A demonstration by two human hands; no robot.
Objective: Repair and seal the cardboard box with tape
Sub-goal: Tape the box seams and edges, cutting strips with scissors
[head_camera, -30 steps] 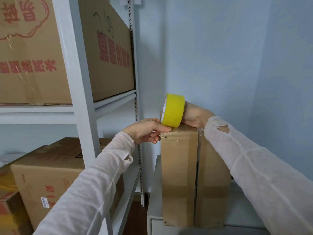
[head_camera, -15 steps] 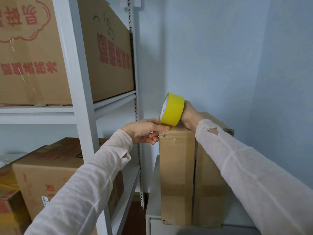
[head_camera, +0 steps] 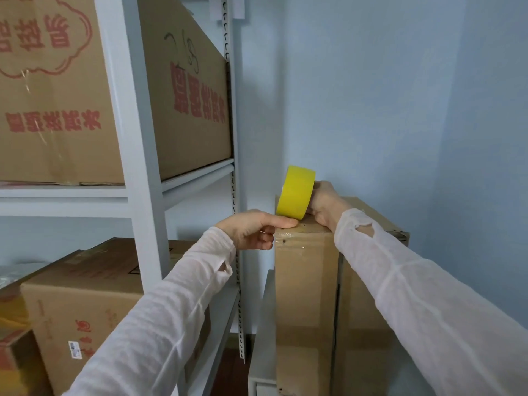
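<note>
A tall brown cardboard box (head_camera: 308,295) stands upright on a low white cabinet (head_camera: 261,332) in the corner. A dark vertical seam runs down its front. A yellow tape roll (head_camera: 295,192) stands on edge at the box's top left corner. My right hand (head_camera: 325,204) grips the roll from behind, resting on the box top. My left hand (head_camera: 254,228) has its fingers curled and its thumb pressed on the box's top left edge just under the roll, where clear tape shows. The loose tape end itself is too hard to see.
A white metal shelving unit (head_camera: 137,172) stands to the left. It holds a large printed carton (head_camera: 185,90) above and another carton (head_camera: 83,298) below. Pale blue walls close in behind and to the right of the box.
My right hand and the yellow roll have shifted back along the box top, uncovering more of the top. The left thumb stays pressed at the top left edge.
</note>
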